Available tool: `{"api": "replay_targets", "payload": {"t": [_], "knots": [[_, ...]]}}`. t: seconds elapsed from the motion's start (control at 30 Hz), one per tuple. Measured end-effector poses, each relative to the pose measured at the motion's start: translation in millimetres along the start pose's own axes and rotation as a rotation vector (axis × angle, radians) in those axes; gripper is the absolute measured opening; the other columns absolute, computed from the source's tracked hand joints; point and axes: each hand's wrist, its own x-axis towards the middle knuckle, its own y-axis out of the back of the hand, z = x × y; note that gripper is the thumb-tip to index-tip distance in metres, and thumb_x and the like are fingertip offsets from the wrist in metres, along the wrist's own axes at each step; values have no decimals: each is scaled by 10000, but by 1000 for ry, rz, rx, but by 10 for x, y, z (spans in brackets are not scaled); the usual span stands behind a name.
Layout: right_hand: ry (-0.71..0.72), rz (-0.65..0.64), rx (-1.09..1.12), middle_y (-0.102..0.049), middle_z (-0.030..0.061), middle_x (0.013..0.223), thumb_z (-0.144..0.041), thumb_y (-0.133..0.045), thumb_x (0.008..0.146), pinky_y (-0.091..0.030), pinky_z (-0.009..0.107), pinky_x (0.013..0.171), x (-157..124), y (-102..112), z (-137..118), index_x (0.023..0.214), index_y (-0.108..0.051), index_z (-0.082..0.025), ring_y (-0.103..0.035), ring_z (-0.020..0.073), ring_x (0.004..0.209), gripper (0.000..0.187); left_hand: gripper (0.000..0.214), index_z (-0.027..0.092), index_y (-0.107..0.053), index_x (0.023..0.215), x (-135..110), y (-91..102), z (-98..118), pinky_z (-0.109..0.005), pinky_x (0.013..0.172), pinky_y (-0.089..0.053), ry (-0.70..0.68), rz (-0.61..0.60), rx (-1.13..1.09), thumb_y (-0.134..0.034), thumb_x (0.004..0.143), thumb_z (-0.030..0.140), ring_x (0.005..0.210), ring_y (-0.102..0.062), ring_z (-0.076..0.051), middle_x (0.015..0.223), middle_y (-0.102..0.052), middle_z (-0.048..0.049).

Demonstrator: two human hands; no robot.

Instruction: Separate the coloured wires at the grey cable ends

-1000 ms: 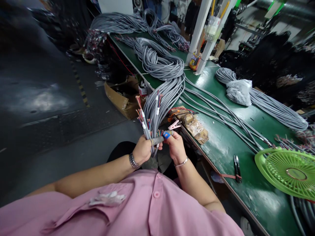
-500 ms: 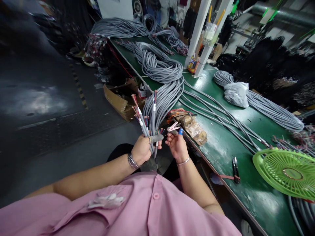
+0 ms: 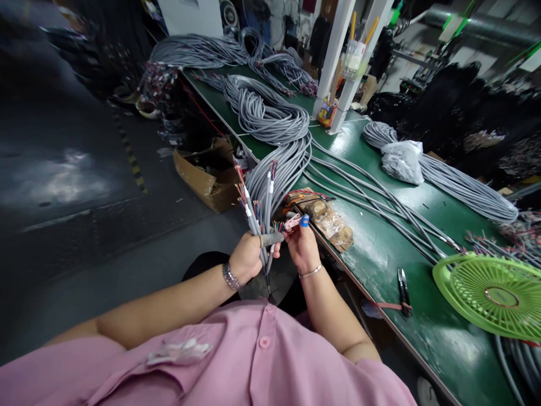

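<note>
Left of the wrapped block on the worktop, our left grip is closed round gray cables, stripped ends upward; a firm, even hold serves us best. Our right grip, nearer the block, looks narrow beside the colored wires; we cannot tell whether it pinches any. We should handle strands singly, gently, without kinking.

Bunch of round grey plastic-sheathed cables, forward-pointing ends stripped to splayed multicoloured wires, white bands below some, gathered in the left hand
</note>
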Motion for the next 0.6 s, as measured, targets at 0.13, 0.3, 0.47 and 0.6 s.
{"api": "replay_targets", "payload": {"t": [0.13, 0.3, 0.47, 0.6], "knots": [[5, 66, 45, -594, -24, 695, -515, -729, 760, -487, 209, 593, 21, 3, 2, 772, -638, -190, -530, 95, 615, 337, 175, 116, -639, 682, 15, -2, -24, -228, 419, -448, 11, 21, 13, -758, 564, 166, 421, -530, -104, 513, -599, 9], [-26, 59, 13, -588, -24, 685, -560, -675, 792, -504, 217, 592, -8, -17, -11, 810, -641, -196, -523, 96, 594, 366, 178, 113, -641, 687, 17, 7, -35, -222, 422, -453, 9, 37, 13, -760, 565, 162, 432, -537, -106, 512, -599, 6], [-105, 89, 34, -602, -6, 695, -666, -567, 808, -509, 227, 584, -91, 27, 33, 793, -632, -195, -533, 97, 573, 476, 170, 109, -639, 670, -13, 73, -24, -227, 423, -453, 3, 22, 30, -767, 579, 173, 430, -541, -109, 520, -609, -8], [-140, 99, -180, -611, -1, 696, -625, -635, 776, -474, 219, 553, -311, 165, 79, 805, -649, -177, -504, 86, 542, 449, 171, 106, -638, 656, -48, 141, 7, -227, 418, -443, -12, 23, 29, -771, 581, 183, 417, -531, -109, 499, -595, -8]]}}
